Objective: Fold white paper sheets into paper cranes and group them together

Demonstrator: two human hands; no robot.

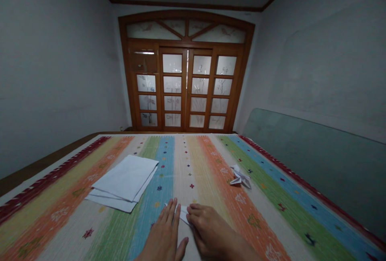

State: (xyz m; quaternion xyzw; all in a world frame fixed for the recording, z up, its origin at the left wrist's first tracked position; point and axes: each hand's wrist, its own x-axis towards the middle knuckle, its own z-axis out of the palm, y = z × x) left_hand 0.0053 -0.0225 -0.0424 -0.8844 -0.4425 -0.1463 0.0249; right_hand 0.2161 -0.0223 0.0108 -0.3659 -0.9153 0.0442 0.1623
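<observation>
One small piece of white paper point(182, 214) lies on the striped woven cover point(187, 160), folded or narrowed to a point as far as the view shows, and sits between the person's two hands, low in the head view and just right of centre. The left hand point(163, 233) is open and palm down, its spread fingers point(171, 212) reaching to the paper's left edge with no visible grip. The right hand point(211, 229) is more curled, its fingers point(193, 209) lying over the paper's right side; whether they pinch it or only press it, the view does not settle. The paper is light and the weave ribbed and somewhat soft, so uneven pressure could let it slide or skew, and a crease made here could wander off line. Just left of the hands lies a stack of white paper sheets point(123, 182), near enough for a sideways sweep of the left hand to disturb it. Farther right rests a folded paper figure point(239, 177), its points easily crushed if leaned on. Beyond the cover stand wooden glazed doors point(187, 88), and a green-tinted panel point(289, 160) leans along the right wall.
</observation>
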